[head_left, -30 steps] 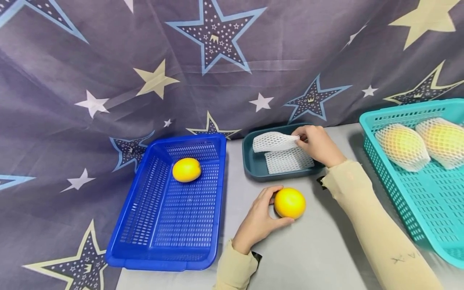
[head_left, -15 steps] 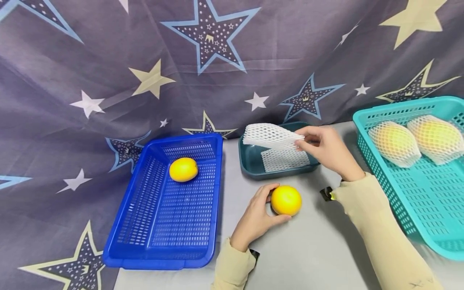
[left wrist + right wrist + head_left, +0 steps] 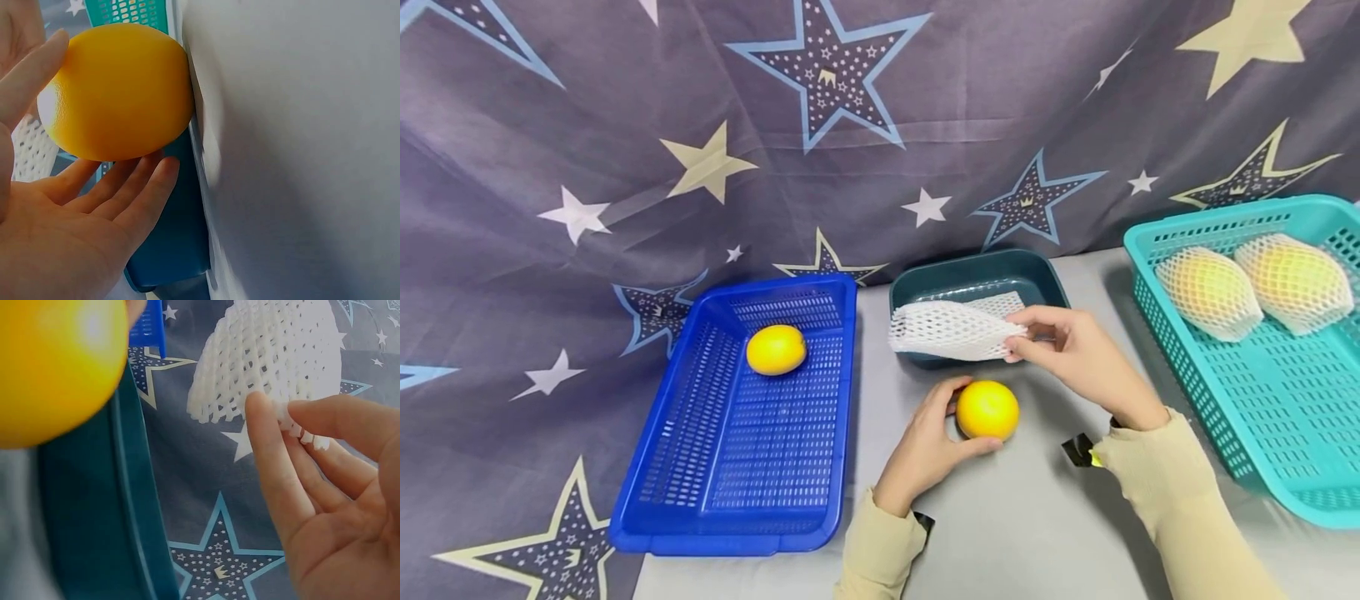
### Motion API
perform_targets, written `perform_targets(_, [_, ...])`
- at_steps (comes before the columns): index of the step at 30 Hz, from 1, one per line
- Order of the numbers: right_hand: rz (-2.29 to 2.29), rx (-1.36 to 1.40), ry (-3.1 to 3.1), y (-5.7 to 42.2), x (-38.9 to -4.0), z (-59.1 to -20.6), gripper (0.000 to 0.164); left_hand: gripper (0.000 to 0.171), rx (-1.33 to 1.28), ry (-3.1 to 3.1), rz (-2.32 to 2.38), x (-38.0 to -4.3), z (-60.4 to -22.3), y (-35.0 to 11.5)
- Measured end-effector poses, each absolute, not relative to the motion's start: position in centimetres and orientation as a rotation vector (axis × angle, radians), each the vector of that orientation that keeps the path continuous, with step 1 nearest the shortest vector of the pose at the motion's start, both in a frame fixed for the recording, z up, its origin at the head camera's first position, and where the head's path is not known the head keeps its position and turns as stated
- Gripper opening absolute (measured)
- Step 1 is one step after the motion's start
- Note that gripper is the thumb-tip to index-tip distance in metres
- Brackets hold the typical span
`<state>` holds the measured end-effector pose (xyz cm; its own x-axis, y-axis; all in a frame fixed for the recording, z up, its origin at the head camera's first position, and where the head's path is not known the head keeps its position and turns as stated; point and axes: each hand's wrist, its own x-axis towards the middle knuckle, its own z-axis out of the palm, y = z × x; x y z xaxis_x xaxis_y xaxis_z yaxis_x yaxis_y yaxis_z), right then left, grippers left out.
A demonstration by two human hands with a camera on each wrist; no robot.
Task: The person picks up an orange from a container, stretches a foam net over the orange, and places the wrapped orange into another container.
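Note:
My left hand [image 3: 921,454] holds an orange [image 3: 987,410] on the table, thumb on its near side and fingers round its far side. In the left wrist view the orange [image 3: 119,90] sits between thumb and fingers. Between thumb and fingertips, my right hand [image 3: 1078,358] pinches one end of a white foam fruit net [image 3: 951,329]. This net hangs over the front of a dark teal tray [image 3: 917,283], just behind the orange. Seen from the right wrist, the far end of the foam net [image 3: 275,356] bulges slightly open.
Another flat foam net [image 3: 1006,302] lies in the tray, partly covered. To the left, a blue basket [image 3: 842,400] contains one yellow-orange fruit [image 3: 777,350]. A turquoise basket [image 3: 1180,375] on the right holds two fruits [image 3: 1210,292] in foam nets. A star-patterned curtain [image 3: 850,192] hangs behind.
My right hand has lifted the foam net out of the tray and brought it toward the front, nearer the orange. The left hand keeps its hold on the orange.

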<state>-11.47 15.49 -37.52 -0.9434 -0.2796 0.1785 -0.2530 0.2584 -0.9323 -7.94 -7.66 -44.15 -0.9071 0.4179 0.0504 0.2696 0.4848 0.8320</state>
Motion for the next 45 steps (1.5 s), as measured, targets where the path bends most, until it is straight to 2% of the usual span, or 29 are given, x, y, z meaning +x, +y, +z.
perform_targets(14, [-1.871, -0.531, 2.292, 15.3, -10.1, -39.3, 0.023, 0.083, 0.581, 2.506, 1.549, -7.8, -43.5, -7.7])
perform_targets(25, [-1.856, -0.598, 2.218, 15.0, -10.0, -39.1, 0.027, 0.042, 0.507, 2.629, 1.81, -7.7, -42.1, -7.5])
perform_targets(31, [-1.955, -0.542, 2.133, 14.4, -9.6, -38.7, 0.034, 0.048, 0.503, 2.628, 1.975, -7.5, -41.5, -7.4])
perform_targets(37, [-2.074, -0.496, 2.081, 13.5, -9.3, -38.4, 0.035, 0.043, 0.932, 2.925, 1.593, -6.9, -40.9, -7.4])
perform_targets(39, [-2.1, -0.492, 2.072, 13.3, -9.3, -38.4, 0.032, 0.045, 0.999, 2.887, 1.602, -6.7, -40.7, -7.5])
perform_targets(45, [-2.121, -0.508, 2.046, 13.4, -9.1, -38.3, 0.022, 0.046, 0.838, 2.38, 1.966, -6.6, -40.1, -7.8])
